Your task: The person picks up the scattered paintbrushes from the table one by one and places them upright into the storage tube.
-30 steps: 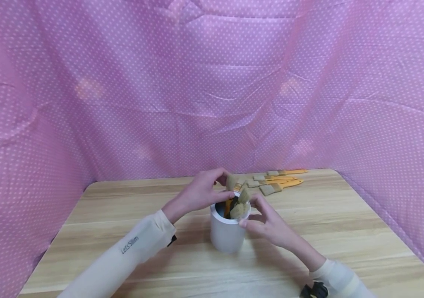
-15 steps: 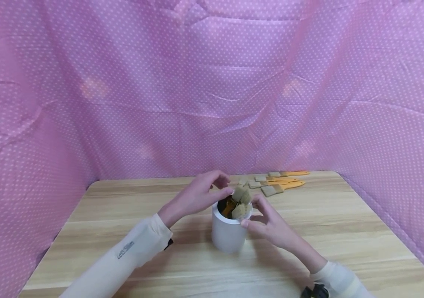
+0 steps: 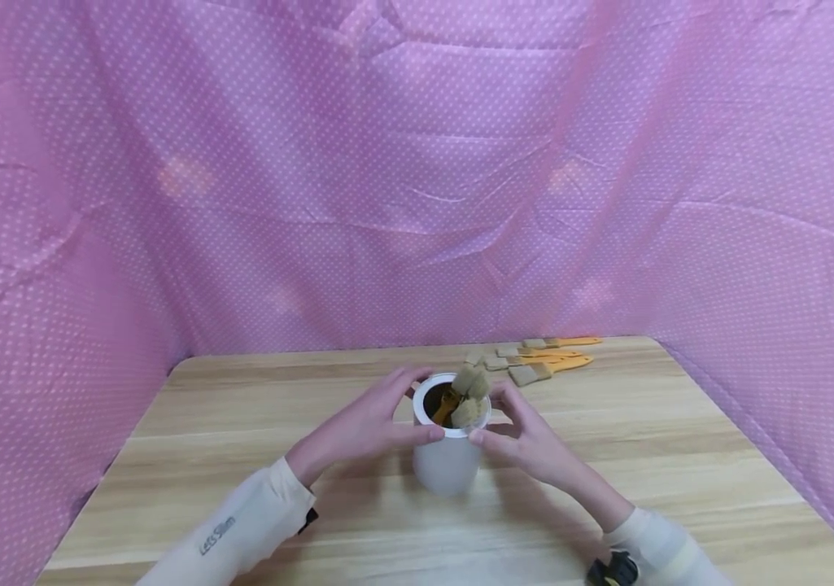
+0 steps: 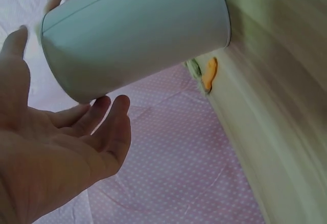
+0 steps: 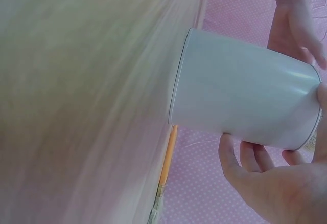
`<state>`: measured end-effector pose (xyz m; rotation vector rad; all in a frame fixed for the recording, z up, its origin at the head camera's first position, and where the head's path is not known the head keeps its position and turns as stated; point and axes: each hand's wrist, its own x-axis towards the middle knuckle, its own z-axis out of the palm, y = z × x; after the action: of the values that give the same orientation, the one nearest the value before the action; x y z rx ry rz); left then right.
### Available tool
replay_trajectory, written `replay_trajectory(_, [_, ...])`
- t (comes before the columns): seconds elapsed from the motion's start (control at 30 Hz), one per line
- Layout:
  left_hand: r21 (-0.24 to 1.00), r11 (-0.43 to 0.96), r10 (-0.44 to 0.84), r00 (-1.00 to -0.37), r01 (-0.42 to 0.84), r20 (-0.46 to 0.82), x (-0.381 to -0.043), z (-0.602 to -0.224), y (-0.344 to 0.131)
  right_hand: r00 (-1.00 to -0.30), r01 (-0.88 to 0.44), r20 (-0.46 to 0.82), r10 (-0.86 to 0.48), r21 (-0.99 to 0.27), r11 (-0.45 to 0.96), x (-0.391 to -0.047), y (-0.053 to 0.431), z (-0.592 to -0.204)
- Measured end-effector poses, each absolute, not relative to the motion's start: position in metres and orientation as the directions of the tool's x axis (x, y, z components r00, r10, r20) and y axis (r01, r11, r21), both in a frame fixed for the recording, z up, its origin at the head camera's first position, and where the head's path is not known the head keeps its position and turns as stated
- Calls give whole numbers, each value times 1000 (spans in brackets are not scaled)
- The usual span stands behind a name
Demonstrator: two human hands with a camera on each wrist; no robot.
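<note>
A white cylindrical pot [image 3: 447,468] stands upright on the table, with several paintbrushes [image 3: 469,395] in it, bristles up and leaning right. My right hand [image 3: 534,443] holds the pot near its rim, thumb in front and fingers curved along the side; the right wrist view shows this hand [image 5: 281,183] against the pot wall. My left hand [image 3: 365,419] is spread around the pot's left side near the rim. In the left wrist view, this left hand [image 4: 66,142] has fingertips at the pot and its thumb slightly apart from it. Neither hand holds a brush.
Several flat paintbrushes [image 3: 552,368] with orange handles lie behind the pot, toward the back right of the wooden table [image 3: 255,423]. A pink dotted cloth [image 3: 387,203] hangs around the back and sides.
My left hand has let go of a brush, which now leans in the pot with the others, and has moved down and left to the pot's side. The right hand stays at the pot.
</note>
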<state>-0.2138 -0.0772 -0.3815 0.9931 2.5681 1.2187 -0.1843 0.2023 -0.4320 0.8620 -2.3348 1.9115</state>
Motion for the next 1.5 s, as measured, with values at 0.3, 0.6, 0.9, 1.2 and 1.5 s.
replay_trajectory(0.3, [733,413,607,-763,541,220,-210,-403,-69,-856,-374,293,-425,-920,118,-184,207,-437])
replay_trajectory(0.6, [776,390,558,-798,496,230,-213,-405,-66,-842,-379,283,-459,-916,130,-201,209,-428])
replay_trajectory(0.9, [806,413,476,-855,425,207,-216,-406,-64,-854,-333,174,-490,-907,258,-215,211,-420])
replay_trajectory(1.2, [814,433,425,-884,386,193,-224,-404,-69,-794,-415,71,-604,-790,452,-239,236,-391])
replay_trajectory(1.5, [815,441,422,-888,377,182,-231,-410,-78,-831,-550,168,-530,-385,741,-280,301,-406])
